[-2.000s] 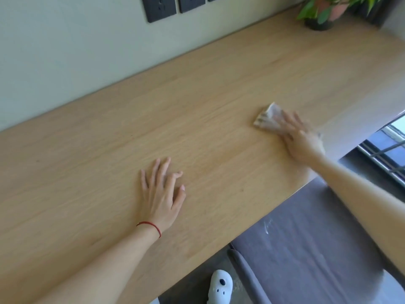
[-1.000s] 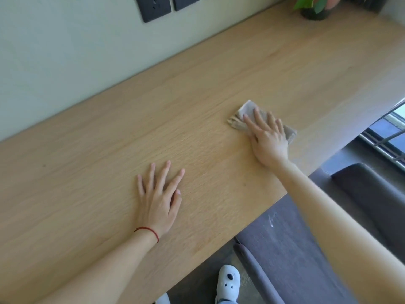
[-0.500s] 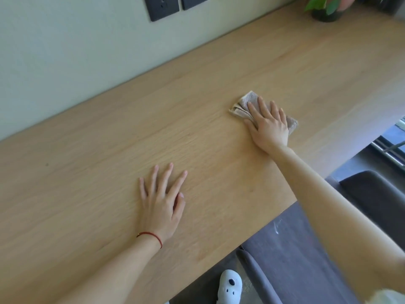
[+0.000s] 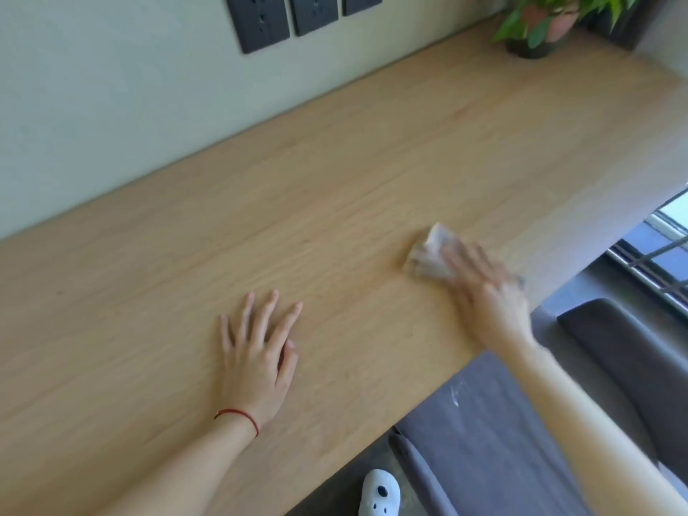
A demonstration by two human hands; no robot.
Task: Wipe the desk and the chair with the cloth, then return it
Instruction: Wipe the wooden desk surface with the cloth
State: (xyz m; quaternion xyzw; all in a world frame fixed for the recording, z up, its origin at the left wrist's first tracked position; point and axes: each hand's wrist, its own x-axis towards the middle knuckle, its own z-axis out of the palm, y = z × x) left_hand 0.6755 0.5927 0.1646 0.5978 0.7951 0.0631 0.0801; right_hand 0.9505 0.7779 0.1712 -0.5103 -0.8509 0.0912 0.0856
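Wooden desk (image 4: 335, 202) runs along a pale wall. Your right hand (image 4: 484, 292), fingers straight, presses flat on the cloth (image 4: 428, 256), which pokes out beyond the fingertips, wallward. Left hand (image 4: 257, 351) lies flat and empty, well apart. Chair (image 4: 502, 459) sits just below your right wrist.

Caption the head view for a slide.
Right hand presses a cloth on the wooden desk; left hand rests flat nearby, grey chair below.

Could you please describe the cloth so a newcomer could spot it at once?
Find the long wooden desk against the pale wall. Near its front edge, by the grey chair, the right hand presses a crumpled beige cloth. It is the only fabric on the wood; the left hand lies on bare wood.
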